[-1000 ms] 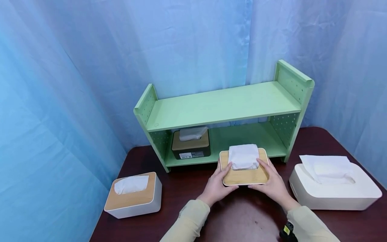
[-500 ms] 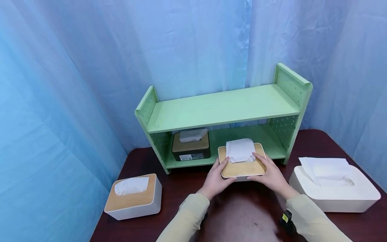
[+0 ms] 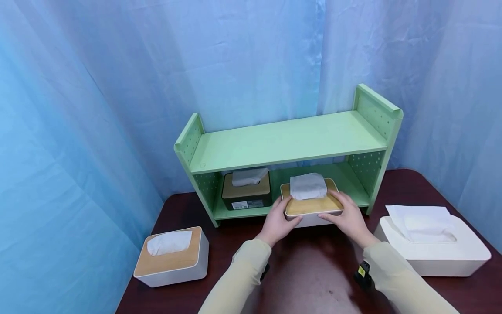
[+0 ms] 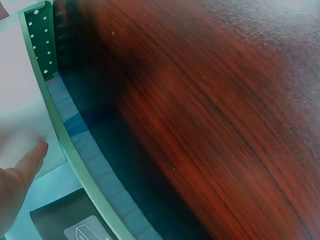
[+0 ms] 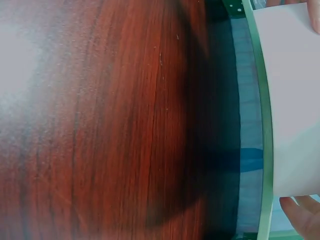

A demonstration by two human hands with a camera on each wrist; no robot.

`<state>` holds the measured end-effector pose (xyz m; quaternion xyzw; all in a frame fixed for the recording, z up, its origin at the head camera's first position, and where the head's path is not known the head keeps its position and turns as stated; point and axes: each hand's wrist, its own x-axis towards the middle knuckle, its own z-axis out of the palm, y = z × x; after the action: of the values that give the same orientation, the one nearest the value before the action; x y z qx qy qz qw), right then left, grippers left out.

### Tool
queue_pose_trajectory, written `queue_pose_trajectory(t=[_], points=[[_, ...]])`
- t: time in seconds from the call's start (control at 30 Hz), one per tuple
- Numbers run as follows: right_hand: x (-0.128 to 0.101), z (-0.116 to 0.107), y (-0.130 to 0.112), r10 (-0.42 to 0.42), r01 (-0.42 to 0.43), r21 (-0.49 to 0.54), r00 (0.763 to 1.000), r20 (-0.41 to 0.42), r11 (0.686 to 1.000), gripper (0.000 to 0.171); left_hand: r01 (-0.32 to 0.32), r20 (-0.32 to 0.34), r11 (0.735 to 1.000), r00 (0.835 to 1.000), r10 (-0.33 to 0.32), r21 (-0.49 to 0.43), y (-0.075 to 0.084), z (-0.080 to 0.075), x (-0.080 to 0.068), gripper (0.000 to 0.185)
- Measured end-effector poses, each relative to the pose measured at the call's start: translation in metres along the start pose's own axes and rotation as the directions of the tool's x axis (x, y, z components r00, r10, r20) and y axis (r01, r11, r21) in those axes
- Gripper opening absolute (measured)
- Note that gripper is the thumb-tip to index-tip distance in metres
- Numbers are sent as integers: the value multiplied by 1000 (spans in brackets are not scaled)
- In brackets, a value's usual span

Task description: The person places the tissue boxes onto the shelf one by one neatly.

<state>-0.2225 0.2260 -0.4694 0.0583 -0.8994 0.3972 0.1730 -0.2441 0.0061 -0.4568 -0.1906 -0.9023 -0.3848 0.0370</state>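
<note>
Both hands hold a white tissue box (image 3: 311, 206) with a wooden lid and a tissue sticking up from its slot. In the head view, the left hand (image 3: 277, 221) grips its left end and the right hand (image 3: 348, 217) its right end, thumbs along the front. The box is at the front of the lower board of a green shelf (image 3: 290, 139), under the upper board's front edge. To its left on that board stands a dark tissue box (image 3: 246, 192) with a brown lid. The wrist views show the held box's white front wall (image 5: 295, 100) just over the green shelf edge (image 4: 75, 162).
At the left of the dark red table (image 3: 310, 270) stands another white tissue box (image 3: 176, 257) with a wooden lid. A larger all-white tissue box (image 3: 435, 261) stands at the right. Blue curtains (image 3: 255, 61) hang behind the shelf and along the left.
Both hands have moved the held tissue box forward and slightly left, to the lower board. Its white front wall now shows more. The other tissue boxes have stayed in place.
</note>
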Motion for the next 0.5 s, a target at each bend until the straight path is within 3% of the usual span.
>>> queue_pose_trajectory(t=[0.23,0.5], points=[[1,0,0,-21,21,-32,1000,-9,999,75,37,-4,999,999,-36,27,3,2,2,62],[-16,-13,-10,-45,43,-90,999,-15,995,74,-9,-25,990,1000,12,139,10,-6,-14,61]])
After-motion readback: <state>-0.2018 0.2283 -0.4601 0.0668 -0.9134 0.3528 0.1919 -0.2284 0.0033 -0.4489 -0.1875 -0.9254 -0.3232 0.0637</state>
